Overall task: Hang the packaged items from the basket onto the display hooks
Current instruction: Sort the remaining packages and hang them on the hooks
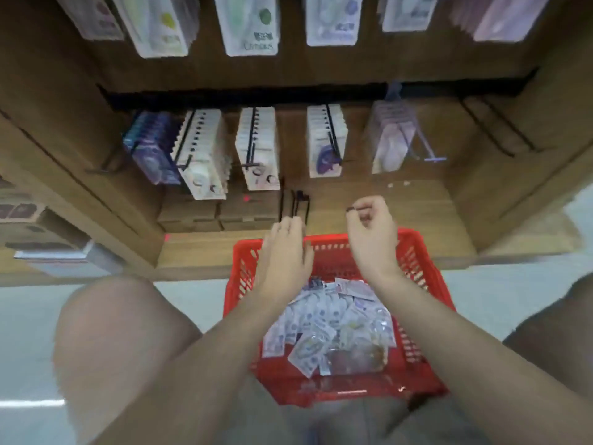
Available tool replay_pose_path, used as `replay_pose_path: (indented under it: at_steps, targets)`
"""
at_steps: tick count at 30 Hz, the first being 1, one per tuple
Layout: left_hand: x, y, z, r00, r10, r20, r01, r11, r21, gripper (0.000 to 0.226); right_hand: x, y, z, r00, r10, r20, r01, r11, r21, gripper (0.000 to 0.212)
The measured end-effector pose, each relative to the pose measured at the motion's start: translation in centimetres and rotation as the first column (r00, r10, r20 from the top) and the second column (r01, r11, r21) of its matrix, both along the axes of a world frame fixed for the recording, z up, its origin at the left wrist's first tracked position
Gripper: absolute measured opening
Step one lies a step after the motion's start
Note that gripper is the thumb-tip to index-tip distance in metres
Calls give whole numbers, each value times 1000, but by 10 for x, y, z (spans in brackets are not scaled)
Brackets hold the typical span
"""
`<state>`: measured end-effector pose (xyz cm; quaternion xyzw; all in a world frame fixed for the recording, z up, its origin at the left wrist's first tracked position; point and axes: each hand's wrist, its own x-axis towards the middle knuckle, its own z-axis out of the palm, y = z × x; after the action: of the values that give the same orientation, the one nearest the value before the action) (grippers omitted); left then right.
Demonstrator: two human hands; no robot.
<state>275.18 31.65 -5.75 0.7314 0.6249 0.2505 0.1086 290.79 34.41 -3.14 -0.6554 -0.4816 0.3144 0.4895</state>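
A red plastic basket (417, 252) stands on the floor between my knees, holding several flat packaged items (324, 322) in clear and white wrappers. My left hand (285, 252) hovers over the basket's far left rim, fingers loosely apart, holding nothing. My right hand (372, 232) is raised over the far rim with fingers curled; a small dark thing shows at its fingertips, and I cannot tell what it is. Loose black display hooks (298, 203) lie on the wooden base shelf just beyond my left hand. Filled hooks of packages (256, 146) hang above.
The wooden display has a black rail with several hook rows; empty black hooks (494, 126) stick out at the right and a clear hook (426, 146) beside a clear pack. Another row of packages (247, 24) hangs higher. Cardboard boxes (189, 210) sit on the base shelf.
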Motion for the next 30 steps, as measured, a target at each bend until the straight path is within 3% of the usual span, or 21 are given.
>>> replay_pose_path:
  at_steps: [2,4,7,9,12,15,18,24,30]
  targets:
    - [10,-10,-40,981,-166,-98,142,967,-213,10,30,-11,-40,998,38,45,-31,987,-155,9]
    - [14,-19,-75,951,-265,-157,172,881,-440,15,58,-23,-85,986,154,67,-116,912,-394,12]
    - [16,-28,-116,930,-344,-132,143,667,-731,30,92,-44,-143,935,348,72,-208,699,-684,15]
    - [19,-33,-138,931,-352,-98,128,566,-814,40,100,-59,-165,852,515,91,-240,540,-807,26]
    - [24,-40,-165,936,-340,-89,102,506,-857,54,102,-70,-187,739,671,62,-285,394,-874,56]
    - [25,-45,-186,945,-320,-67,102,482,-870,64,106,-74,-201,642,763,81,-280,332,-901,77]
    - [27,-49,-201,952,-300,-68,83,464,-882,74,109,-77,-212,481,868,119,-256,269,-929,93]
    - [38,-58,-225,977,-185,-104,-18,414,-910,90,108,-75,-236,325,935,146,-269,239,-933,99]
    - [42,-61,-243,985,-92,-146,-89,456,-885,90,105,-79,-251,226,946,232,-224,282,-933,98]
